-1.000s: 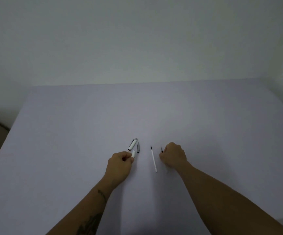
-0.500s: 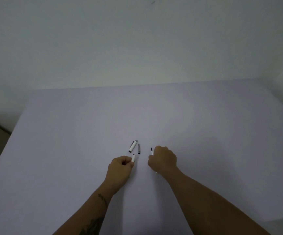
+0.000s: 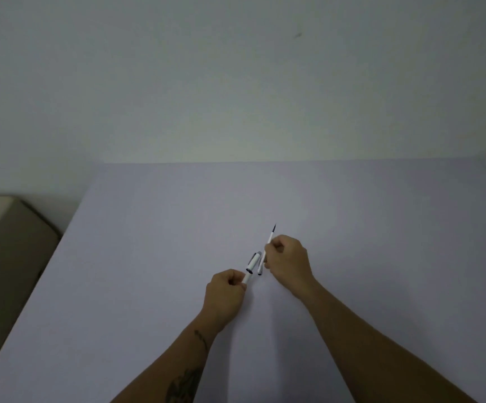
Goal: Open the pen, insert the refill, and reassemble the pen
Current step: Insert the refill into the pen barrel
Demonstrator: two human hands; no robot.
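My left hand [image 3: 226, 292] is closed around the white pen barrel [image 3: 247, 278], whose open end pokes out toward the upper right. My right hand [image 3: 287, 260] pinches the thin white refill [image 3: 270, 239], held slanted above the table with its dark tip pointing up and away and its lower end near the barrel's mouth. The white pen cap [image 3: 254, 262] with a dark clip lies on the table between my hands. A small grey tip piece that lay beside the cap is mostly hidden behind the refill and my right fingers.
The work surface is a pale lavender table [image 3: 148, 257] against a plain wall. A beige chair or cushion [image 3: 6, 237] sits off the table's left edge.
My right hand has picked the refill up off the table and raised it toward the barrel. The left hand kept holding the barrel. The camera tilted, shifting the scene.
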